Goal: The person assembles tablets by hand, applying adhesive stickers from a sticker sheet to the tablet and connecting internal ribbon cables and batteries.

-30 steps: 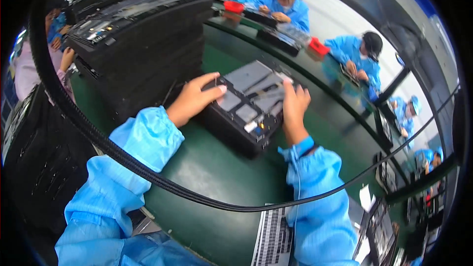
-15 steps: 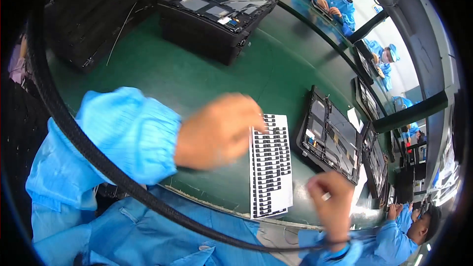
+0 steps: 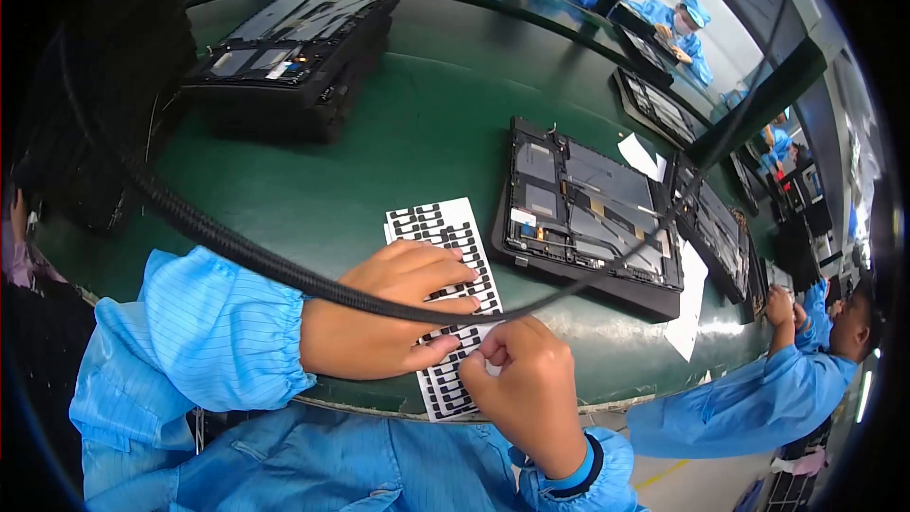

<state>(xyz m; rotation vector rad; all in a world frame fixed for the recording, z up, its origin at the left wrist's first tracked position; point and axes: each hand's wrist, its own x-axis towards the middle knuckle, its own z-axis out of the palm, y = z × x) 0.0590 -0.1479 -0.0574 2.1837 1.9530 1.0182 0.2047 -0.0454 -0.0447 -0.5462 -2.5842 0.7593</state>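
A white sheet (image 3: 455, 218) with rows of small black stickers lies at the bench's front edge. My left hand (image 3: 384, 308) rests flat across its middle, fingers stretched out and slightly apart. At the sheet's right side my right hand (image 3: 526, 374) is closed in a pinch, thumb against forefinger. Whatever sits between those fingertips is hidden or too small to name. Just beyond and to the right of the sheet is an opened tablet-like device (image 3: 592, 204), its inner parts showing, on a black base.
A black stack (image 3: 284, 62) topped by a similar device stands at the back left, beside a tall dark pile (image 3: 104, 133). More opened devices (image 3: 716, 228) and white paper (image 3: 692, 303) lie right. A black cable (image 3: 237, 246) crosses the view. Co-workers (image 3: 758, 398) in blue sit nearby.
My left hand has come down flat onto the sheet. My right hand has moved left to the sheet's edge, fingers pinched. The view has turned, shifting the bench things leftward.
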